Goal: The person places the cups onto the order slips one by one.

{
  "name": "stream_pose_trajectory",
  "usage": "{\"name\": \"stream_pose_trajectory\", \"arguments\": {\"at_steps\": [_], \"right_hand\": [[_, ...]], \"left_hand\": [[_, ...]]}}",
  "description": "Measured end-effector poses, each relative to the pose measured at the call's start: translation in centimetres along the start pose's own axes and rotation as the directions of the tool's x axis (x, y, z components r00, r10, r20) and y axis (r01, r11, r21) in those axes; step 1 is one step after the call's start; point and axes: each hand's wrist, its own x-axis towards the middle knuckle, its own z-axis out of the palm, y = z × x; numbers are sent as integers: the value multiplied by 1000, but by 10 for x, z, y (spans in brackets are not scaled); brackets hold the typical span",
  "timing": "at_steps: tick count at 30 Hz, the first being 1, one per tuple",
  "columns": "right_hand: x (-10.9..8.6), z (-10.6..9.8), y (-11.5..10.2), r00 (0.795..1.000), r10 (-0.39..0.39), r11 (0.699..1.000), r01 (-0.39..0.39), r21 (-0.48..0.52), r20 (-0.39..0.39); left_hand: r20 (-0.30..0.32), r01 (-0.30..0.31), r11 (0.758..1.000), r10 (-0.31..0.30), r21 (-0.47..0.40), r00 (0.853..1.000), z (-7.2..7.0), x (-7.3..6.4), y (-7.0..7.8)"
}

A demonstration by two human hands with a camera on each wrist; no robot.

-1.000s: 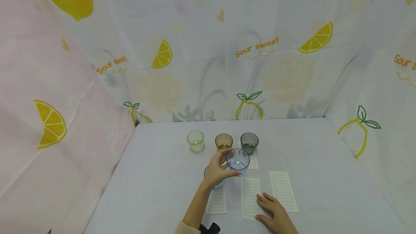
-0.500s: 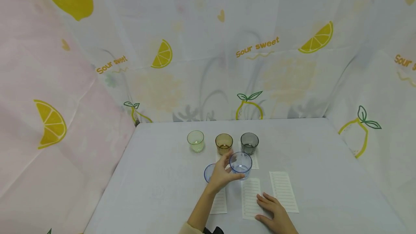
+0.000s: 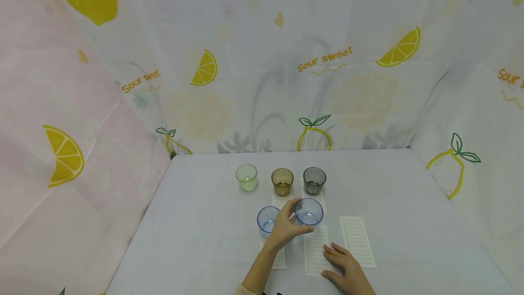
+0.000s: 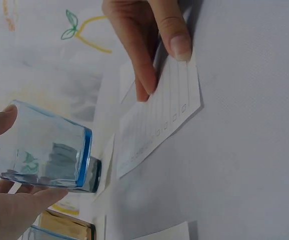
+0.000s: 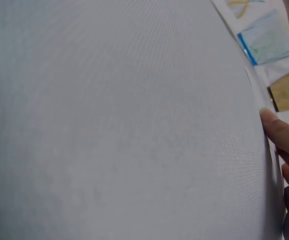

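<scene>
My left hand (image 3: 285, 227) holds a clear blue glass (image 3: 309, 213) by its side, thumb and fingers around it. That glass is off the table, above the far end of the middle printed paper strip (image 3: 314, 258); the left wrist view shows the glass (image 4: 44, 145) tilted in that camera's frame. My right hand (image 3: 345, 270) rests beside and partly over the same strip, fingers relaxed, its fingertips touching the paper (image 4: 177, 100). A second blue glass (image 3: 266, 224) stands left of my left hand on another strip (image 3: 280, 259), partly hidden by the wrist.
Farther back stand a pale green glass (image 3: 246, 179), an amber glass (image 3: 282, 182) and a grey glass (image 3: 314, 181). The amber and grey ones stand on paper strips. Another strip (image 3: 357, 241) lies right of the middle one. A lemon-print cloth (image 3: 254, 58) hangs behind the table.
My left hand has carried the blue glass to the right and toward me. More of the standing blue glass and the amber glass now shows. My right hand has stayed in place.
</scene>
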Motion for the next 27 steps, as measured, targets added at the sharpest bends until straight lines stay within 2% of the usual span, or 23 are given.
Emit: {"name": "stream_pose_trajectory", "arguments": {"at_steps": [7, 18, 27], "right_hand": [[0, -1, -1, 1000, 9, 1000, -9, 6, 11], [0, -1, -3, 1000, 5, 1000, -5, 14, 3], [1, -2, -5, 1000, 18, 1000, -18, 2, -2]], "left_hand": [[-7, 3, 1000, -3, 7, 1000, 5, -4, -9], [-3, 65, 997, -64, 30, 998, 12, -9, -18], [-7, 57, 997, -56, 51, 998, 15, -15, -21]]}}
